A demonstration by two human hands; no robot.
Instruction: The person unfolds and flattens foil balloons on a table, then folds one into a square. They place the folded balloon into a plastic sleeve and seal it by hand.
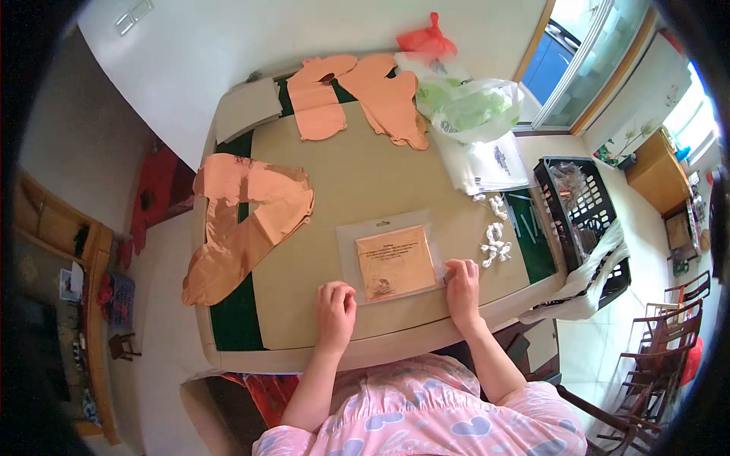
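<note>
A clear plastic packet with a hang hole lies flat in front of me. Inside is a folded rose-gold foil balloon with printed text on it. My right hand is closed at the packet's lower right edge, fingers bent over the plastic. Beside the lower left corner rests my left hand, its fingers curled; whatever they may hold is hidden. Farther left lies a flat foil balloon, unfolded. At the back are two more flat balloons, one left and one right.
White string bundles and thin clear sticks lie on the right. Behind them are plastic bags and a red bag. A black crate stands by the table's right edge. Cardboard covers the green tabletop.
</note>
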